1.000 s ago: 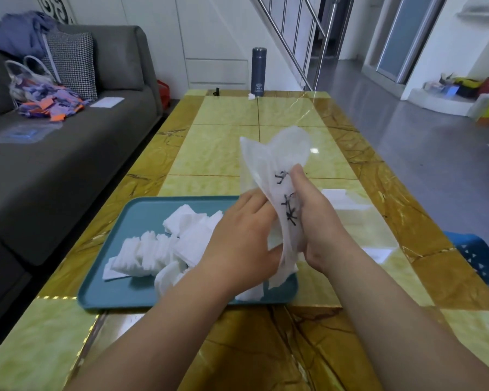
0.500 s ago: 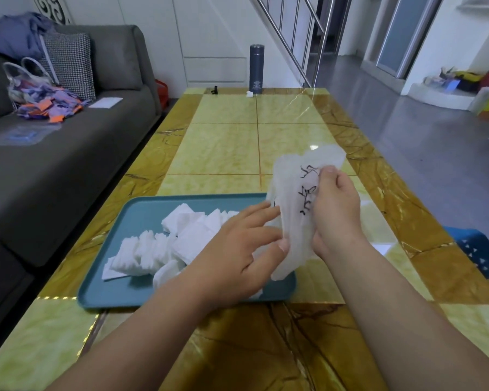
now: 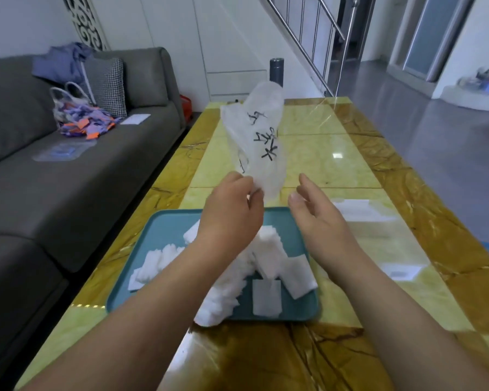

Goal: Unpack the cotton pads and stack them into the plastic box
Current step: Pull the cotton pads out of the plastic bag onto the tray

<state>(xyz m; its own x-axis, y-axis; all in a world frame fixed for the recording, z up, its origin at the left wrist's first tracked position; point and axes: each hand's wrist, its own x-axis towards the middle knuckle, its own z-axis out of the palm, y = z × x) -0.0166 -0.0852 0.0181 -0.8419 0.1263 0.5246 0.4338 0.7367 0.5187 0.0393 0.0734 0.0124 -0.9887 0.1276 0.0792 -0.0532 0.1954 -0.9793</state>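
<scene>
While the left hand [image 3: 232, 213] pinches the lower end of the empty plastic bag [image 3: 259, 136] between curled fingers [image 3: 242, 182], the bag stands up over the bench [image 3: 322, 153], black marks on its side. The right hand [image 3: 319, 221] hangs just right of the bag, fingers loose and holding nothing. The cotton pads [image 3: 268, 249] lie heaped on the teal tray [image 3: 167, 230] beneath both wrists. The clear plastic box [image 3: 384, 238] sits right of the tray.
</scene>
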